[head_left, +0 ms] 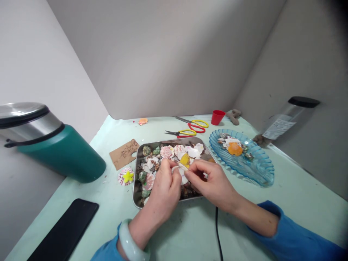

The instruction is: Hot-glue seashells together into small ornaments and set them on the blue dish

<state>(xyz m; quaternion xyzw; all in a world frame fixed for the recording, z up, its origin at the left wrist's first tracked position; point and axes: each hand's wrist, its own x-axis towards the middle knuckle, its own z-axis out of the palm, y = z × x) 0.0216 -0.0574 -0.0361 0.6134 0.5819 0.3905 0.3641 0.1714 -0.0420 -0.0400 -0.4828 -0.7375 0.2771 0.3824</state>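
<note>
My left hand [167, 186] and my right hand [213, 179] meet over a metal tray [135, 194] of seashells. Both are closed in a pinch, fingertips close together. A thin pale string [182, 166] runs between them; its ends are hidden by the fingers. Just behind the fingertips lies a yellow shell [185, 160] among pink, white and brown ones. Several greenish shells [142, 177] line the tray's left side. Outside the tray, at its left, rests a speckled shell [122, 176] bearing a yellow star shape [128, 176].
A brown card [122, 154], green bottle [67, 156] and black phone [65, 228] are on the left. Two pairs of scissors [187, 133] [198, 123] and a red cup [218, 117] lie behind. Right: blue dish [258, 172] with shells, clear bottle [281, 121]. A black cable [216, 232] runs in front.
</note>
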